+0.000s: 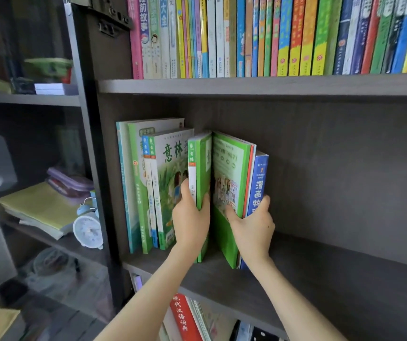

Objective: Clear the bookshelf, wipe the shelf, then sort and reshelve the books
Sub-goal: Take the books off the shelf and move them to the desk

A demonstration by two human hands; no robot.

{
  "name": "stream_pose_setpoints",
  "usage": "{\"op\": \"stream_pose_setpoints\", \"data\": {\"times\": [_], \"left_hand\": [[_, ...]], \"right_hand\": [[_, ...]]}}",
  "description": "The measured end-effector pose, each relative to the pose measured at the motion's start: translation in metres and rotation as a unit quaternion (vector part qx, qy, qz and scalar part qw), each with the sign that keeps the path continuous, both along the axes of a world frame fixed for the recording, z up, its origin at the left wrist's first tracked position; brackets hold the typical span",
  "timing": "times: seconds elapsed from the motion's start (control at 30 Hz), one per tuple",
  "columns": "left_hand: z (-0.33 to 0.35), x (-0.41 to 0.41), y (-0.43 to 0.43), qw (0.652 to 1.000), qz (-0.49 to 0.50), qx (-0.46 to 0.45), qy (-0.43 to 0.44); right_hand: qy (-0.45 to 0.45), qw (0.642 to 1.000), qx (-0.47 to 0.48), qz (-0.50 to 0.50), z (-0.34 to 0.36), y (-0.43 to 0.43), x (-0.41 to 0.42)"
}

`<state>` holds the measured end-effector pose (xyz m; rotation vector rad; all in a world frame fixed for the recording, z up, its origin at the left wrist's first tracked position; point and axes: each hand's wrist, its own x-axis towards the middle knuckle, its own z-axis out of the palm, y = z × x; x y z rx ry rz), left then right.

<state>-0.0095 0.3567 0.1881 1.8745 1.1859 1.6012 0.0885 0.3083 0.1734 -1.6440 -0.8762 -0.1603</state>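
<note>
1. Left hand [190, 219] grips a slim green book [203, 168], upright on the middle shelf [320, 271].
2. Right hand [254, 228], at its 3 o'clock, clamps a green-covered book [230, 168] and blue book [259, 183] together.
3. Leaning books [168, 156] stand at 9 o'clock.

Middle shelf [332, 274]: dark grey-brown wood board. Left group [148, 193] of books stands on it against the left wall, leaning slightly left, with the last cover green and partly showing. Green book [201, 168], white-and-green spine, stands upright just right of the group. Tilted set [229, 168] comes next. Its top meets the green book and its foot sits further right. A green cover faces out and a blue book [259, 178] is on its right side.

Upper shelf [246, 86]: tight row of books [271, 35], upright, spines out, many colours.

Side shelf [57, 244], left unit: yellow stack [37, 207] lying flat, purple pouch [69, 180] at its rear, clock [88, 230] standing just beside the stack at the front edge.
</note>
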Motion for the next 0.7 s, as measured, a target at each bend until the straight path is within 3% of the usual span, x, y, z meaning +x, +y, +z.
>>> {"op": "stream_pose_setpoints", "data": {"times": [0.37,0.7], "left_hand": [[-0.001,-0.071,-0.119,0.993,-0.101,0.018,-0.056],[-0.010,-0.187,-0.313,0.983,-0.112,-0.033,-0.142]], "right_hand": [[-0.115,0.992,0.043,0.014,0.002,-0.146,-0.042],[-0.158,0.975,0.019,0.153,-0.005,-0.319,-0.124]]}}
